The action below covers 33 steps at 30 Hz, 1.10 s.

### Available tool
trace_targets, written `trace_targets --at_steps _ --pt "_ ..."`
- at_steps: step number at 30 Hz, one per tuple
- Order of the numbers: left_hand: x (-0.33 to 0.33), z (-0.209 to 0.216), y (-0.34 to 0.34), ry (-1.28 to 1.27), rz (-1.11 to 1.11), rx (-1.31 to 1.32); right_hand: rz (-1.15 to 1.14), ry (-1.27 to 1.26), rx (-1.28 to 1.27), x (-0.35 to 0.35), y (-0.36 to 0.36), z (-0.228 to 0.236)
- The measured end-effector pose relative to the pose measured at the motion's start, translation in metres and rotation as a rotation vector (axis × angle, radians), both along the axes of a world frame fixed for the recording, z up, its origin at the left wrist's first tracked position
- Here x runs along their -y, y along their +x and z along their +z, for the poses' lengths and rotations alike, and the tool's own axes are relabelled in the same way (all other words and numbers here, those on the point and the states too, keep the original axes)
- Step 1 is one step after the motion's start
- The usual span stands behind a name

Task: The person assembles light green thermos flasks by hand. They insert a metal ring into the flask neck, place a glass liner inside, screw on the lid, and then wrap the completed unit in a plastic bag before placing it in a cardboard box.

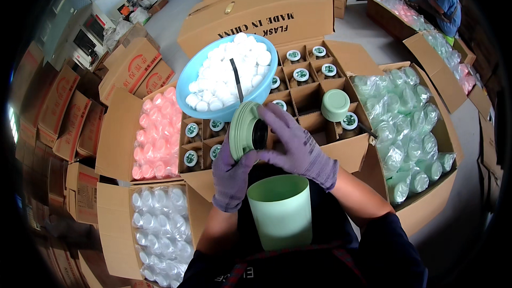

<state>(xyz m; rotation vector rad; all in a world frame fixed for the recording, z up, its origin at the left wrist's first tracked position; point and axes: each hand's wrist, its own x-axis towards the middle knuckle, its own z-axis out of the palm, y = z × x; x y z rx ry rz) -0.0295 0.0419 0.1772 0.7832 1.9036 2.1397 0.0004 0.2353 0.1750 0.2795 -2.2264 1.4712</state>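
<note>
My left hand (232, 178), in a purple-grey glove, grips a pale green round flask collar (242, 130) with a threaded-looking rim, tilted on its side. A black ring-shaped piece (260, 134) shows at the collar's right opening. My right hand (301, 146), gloved alike, has its fingers and thumb on the collar and the black piece. Below my hands a pale green flask body (280, 216) stands open-topped against my lap. A pale green cup lid (335, 105) rests on the divided carton (346, 154), right of my hands.
Glass liners with white-and-green tops (301, 76) fill several carton cells. Above them sits a blue basin (186, 98) of white stoppers (229, 69) with a black strip. Boxes hold bagged pink parts (157, 133), clear-bagged parts (162, 229) and green parts (397, 122). Another person (448, 8) is far right.
</note>
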Motion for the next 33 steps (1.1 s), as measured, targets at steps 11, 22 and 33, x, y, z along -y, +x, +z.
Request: trace_targets --at_steps 11,22,33 --pt "-0.006 0.016 0.004 -0.060 0.161 -0.174 0.215 -0.020 0.179 0.003 -0.008 0.016" --pt "0.089 -0.064 -0.044 0.402 0.377 0.448 -0.288 0.570 0.474 -0.210 -0.122 0.010" --pt "0.083 -0.122 -0.085 -0.583 0.782 -0.004 -0.179 0.975 0.611 -0.283 -0.212 -0.120"
